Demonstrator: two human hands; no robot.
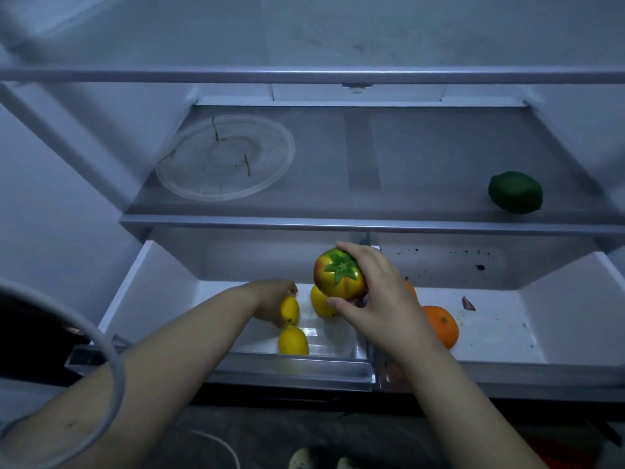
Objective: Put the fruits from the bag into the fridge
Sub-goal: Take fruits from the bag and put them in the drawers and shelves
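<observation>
Fridge (67, 198) is open, view looks down into it. Everything below is placed against the left drawer (152, 286), which is pulled out.

- Far left of the drawer: grey strap (113, 353) looped over the left forearm; can't tell what hangs from it.
- Above the drawer, on the shelf (338, 222): clear plate (225, 157), lying flat.
- Left arm reaches forward and down into the drawer. Left hand (274, 299) is palm-down, fingers curled round a small lemon (290, 310), low over the drawer floor.
- Second lemon (293, 340) lies on the drawer floor near its front wall, just below the held one.
- Third yellow fruit (321, 304) sits mid-drawer, partly hidden.
- Right arm comes in over the drawer's right edge. Right hand (375, 292) grips a yellow-red fruit with a green calyx (340, 274), fingers over its top, thumb under it, calyx facing the camera. It is held in the air above the drawer's right side, clear of the floor.
- Right of the drawer, in the neighbouring bin: orange (441, 324) on the floor.
- Above and far right of the drawer: green fruit (515, 192) on the shelf, near its front edge.
</observation>
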